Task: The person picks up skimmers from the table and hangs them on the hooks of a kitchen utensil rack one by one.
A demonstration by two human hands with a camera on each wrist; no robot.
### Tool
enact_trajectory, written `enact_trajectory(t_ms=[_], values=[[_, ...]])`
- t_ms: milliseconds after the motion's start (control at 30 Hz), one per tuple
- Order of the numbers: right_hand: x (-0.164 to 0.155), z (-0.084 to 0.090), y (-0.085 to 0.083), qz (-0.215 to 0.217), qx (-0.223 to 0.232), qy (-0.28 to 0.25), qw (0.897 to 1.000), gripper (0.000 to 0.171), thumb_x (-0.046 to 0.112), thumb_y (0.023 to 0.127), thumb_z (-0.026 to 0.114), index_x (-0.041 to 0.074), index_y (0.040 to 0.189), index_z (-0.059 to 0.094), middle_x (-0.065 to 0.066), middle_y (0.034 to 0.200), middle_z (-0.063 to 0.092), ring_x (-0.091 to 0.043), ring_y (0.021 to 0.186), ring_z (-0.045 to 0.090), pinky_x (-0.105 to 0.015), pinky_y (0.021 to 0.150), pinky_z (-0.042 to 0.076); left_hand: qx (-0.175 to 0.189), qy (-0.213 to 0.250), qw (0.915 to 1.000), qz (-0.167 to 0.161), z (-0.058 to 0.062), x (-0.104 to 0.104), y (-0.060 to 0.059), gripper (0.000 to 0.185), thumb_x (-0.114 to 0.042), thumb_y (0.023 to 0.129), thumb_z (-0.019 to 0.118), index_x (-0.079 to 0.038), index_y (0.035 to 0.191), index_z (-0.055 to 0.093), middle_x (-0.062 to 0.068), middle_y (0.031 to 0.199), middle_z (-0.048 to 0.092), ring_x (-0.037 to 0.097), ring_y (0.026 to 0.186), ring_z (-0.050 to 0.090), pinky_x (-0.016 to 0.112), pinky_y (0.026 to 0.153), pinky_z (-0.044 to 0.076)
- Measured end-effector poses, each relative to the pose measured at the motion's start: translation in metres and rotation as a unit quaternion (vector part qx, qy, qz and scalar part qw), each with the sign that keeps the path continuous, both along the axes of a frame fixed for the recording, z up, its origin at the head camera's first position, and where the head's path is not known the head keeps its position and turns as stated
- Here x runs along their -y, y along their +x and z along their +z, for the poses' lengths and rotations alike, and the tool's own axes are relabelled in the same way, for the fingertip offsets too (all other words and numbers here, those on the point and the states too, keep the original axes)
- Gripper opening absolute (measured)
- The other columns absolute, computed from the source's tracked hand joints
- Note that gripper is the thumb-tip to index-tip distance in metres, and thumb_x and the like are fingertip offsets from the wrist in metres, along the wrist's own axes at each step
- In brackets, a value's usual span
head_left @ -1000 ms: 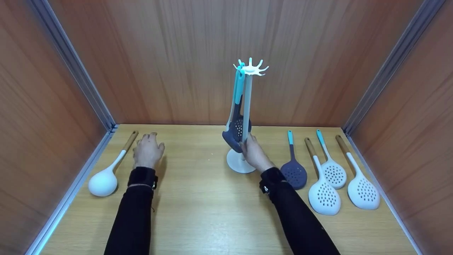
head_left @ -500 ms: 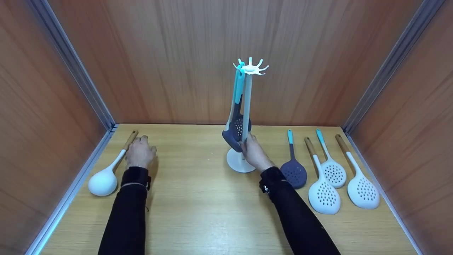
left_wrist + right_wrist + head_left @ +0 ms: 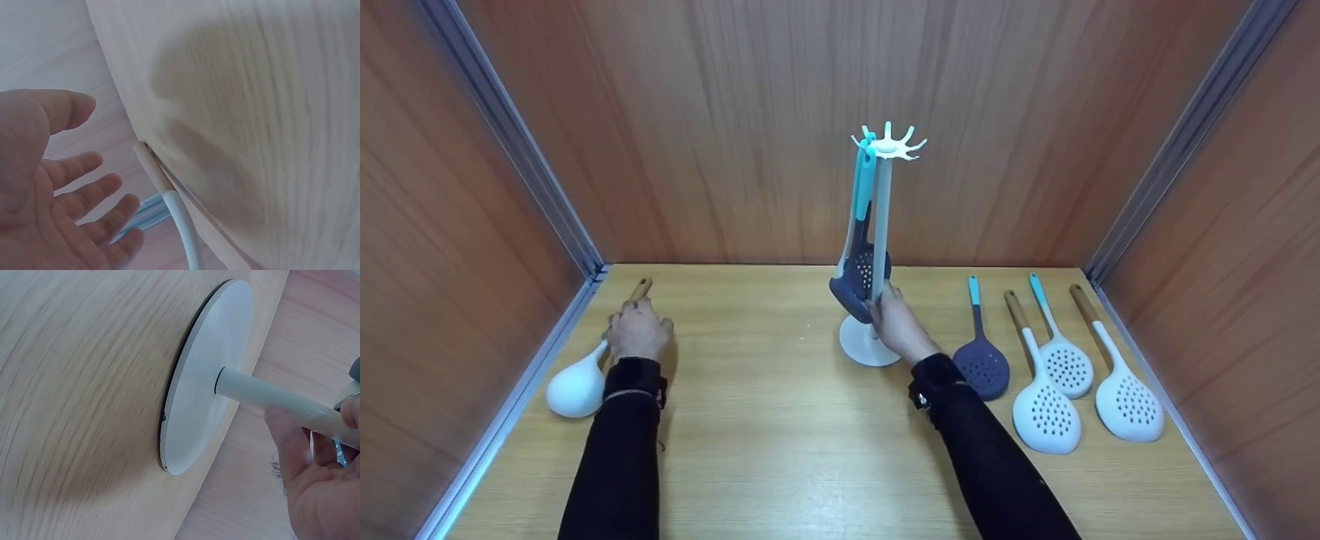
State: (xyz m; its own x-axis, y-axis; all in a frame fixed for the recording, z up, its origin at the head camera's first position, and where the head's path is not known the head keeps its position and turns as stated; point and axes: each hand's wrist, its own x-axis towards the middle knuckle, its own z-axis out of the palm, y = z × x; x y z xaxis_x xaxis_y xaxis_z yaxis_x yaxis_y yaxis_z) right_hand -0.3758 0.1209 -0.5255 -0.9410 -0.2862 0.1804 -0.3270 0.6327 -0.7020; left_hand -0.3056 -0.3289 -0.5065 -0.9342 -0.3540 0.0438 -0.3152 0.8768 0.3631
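A white ladle (image 3: 576, 387) with a wooden handle lies bowl-down on the left of the table. My left hand (image 3: 639, 330) hovers over its handle and hides the middle of it in the head view. In the left wrist view, the left fingers (image 3: 115, 211) are spread and loosely bent, apart from the ladle handle (image 3: 153, 169). My right hand (image 3: 901, 324) grips the lower pole of a white utensil stand (image 3: 883, 217), above its round base (image 3: 208, 388). From the stand's left hooks hang a dark slotted utensil (image 3: 855, 281) and another turquoise-handled utensil behind it, partly hidden.
Right of the stand lie a dark slotted turner (image 3: 982, 367), a white slotted turner with a wooden handle (image 3: 1046, 416), a turquoise-handled white skimmer (image 3: 1067, 367) and another wooden-handled white turner (image 3: 1130, 405). Wood panels (image 3: 780, 112) enclose the table at the back and sides.
My left hand has moved left and slightly toward me, from beside the ladle to over its handle. The right hand keeps its grip on the stand's pole.
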Motion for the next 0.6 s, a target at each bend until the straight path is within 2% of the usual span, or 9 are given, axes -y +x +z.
enact_trajectory(t_ms=[200,367,600], values=[[0.001,0.000,-0.001,-0.002,0.012,0.001,1.000,0.054,0.011,0.124,0.054,0.002,0.176,0.042,-0.030,0.168,0.061,-0.045,0.159,0.061,-0.058,0.130,0.058,0.004,0.002,0.9994,0.033,-0.006,0.011,-0.002,0.062,-0.025,0.114,0.060,0.018,0.157,0.053,0.049,0.158,0.054,0.075,0.147,0.050,0.089,0.125,0.043],[0.001,0.001,-0.001,-0.002,0.020,-0.005,1.000,0.054,0.011,0.124,0.054,0.002,0.176,0.041,-0.030,0.169,0.060,-0.044,0.159,0.061,-0.058,0.131,0.057,0.023,-0.017,0.9978,0.059,-0.007,0.015,0.001,0.057,-0.023,0.112,0.057,0.021,0.148,0.056,0.050,0.150,0.058,0.075,0.143,0.053,0.087,0.121,0.047],[0.000,-0.002,-0.002,0.013,-0.013,-0.010,1.000,0.052,0.004,0.122,0.054,-0.002,0.173,0.043,-0.033,0.165,0.062,-0.049,0.156,0.062,-0.060,0.131,0.056,0.038,-0.006,0.9960,0.080,-0.010,0.017,0.006,0.046,-0.013,0.109,0.047,0.022,0.137,0.056,0.052,0.142,0.059,0.076,0.140,0.054,0.087,0.117,0.049]])
